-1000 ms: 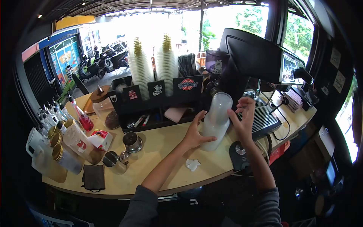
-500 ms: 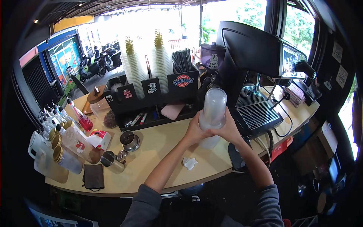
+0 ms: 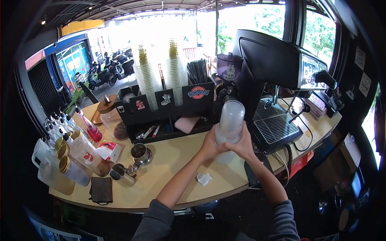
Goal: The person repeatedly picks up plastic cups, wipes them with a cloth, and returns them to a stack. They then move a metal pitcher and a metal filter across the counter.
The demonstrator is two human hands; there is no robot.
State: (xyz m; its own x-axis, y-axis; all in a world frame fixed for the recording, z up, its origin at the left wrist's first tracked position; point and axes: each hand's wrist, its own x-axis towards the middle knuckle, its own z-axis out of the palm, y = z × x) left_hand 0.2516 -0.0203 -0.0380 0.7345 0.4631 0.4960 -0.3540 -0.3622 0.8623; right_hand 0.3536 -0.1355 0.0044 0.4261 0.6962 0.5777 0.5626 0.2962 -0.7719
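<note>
A translucent plastic container (image 3: pixel 232 116) with a rounded top stands upright between my hands, in front of the black coffee machine. My left hand (image 3: pixel 212 144) wraps round its left side, and my right hand (image 3: pixel 240 145) holds the right side, the fingers of both meeting at the front. Below the hands a clear lower part (image 3: pixel 225 157) shows near the counter; whether it is the same piece I cannot tell. A crumpled white tissue (image 3: pixel 204 178) lies on the counter to the left of my forearms.
Black organizer (image 3: pixel 169 103) with stacked cups (image 3: pixel 176 76) behind; espresso machine (image 3: pixel 277 120) at right. On the left are a metal cup (image 3: pixel 141 154), a steel pitcher (image 3: pixel 122 175), a dark cloth (image 3: pixel 101 189), a tissue pack (image 3: pixel 108 150), a jug (image 3: pixel 50 168) and a red bottle (image 3: pixel 89 125).
The view has shifted slightly, so the whole scene sits a little lower and further right. Both hands keep their hold on the container.
</note>
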